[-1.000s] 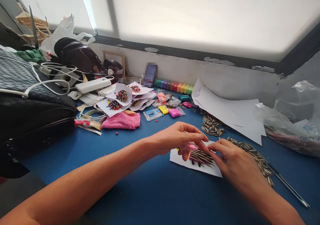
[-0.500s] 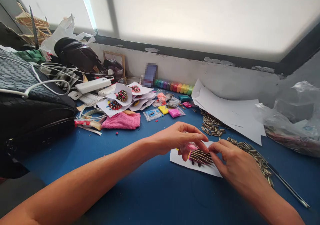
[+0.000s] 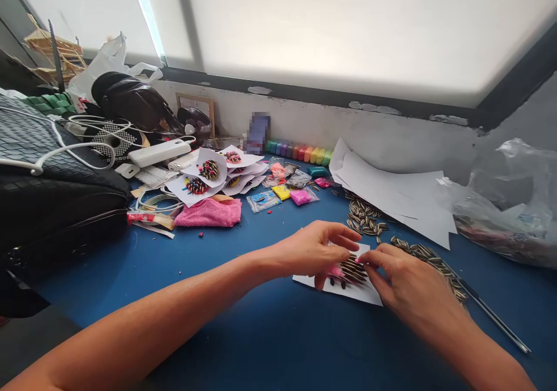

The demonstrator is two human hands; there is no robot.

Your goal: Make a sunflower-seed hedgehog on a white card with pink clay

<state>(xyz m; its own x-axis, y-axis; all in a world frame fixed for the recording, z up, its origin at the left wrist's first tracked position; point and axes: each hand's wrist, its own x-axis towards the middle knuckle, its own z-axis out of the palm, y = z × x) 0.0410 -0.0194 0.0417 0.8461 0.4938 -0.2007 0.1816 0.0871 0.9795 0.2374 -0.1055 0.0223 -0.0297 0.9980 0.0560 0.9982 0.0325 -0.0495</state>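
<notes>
My left hand [image 3: 319,249] hovers over a sheet of white paper [image 3: 304,279], its upper fingers stretched. Its thumb and lower fingers curl round a small clear packet of pink modelling clay [image 3: 335,271], partly hidden by the hand. My right hand [image 3: 402,272] pinches a small bit of pink clay [image 3: 357,260] between thumb and forefinger, at the right side of the paper. Between the hands, striped sunflower seeds [image 3: 354,274] stand in rows like spines on the paper. Two dark oval spots show below them.
Loose sunflower seeds [image 3: 365,216] lie behind and right of my right hand, beside a metal-shafted tool [image 3: 496,310]. Packets of coloured clay [image 3: 300,196], seed-decorated papers [image 3: 209,173] and a pink cloth [image 3: 209,212] lie farther back. White sheets [image 3: 400,191] and a plastic bag [image 3: 509,205] are at right.
A bit of pink clay now shows at my right fingertips, which have parted from the left fingers. My left hand has tilted and lowered slightly. The view has shifted a little.
</notes>
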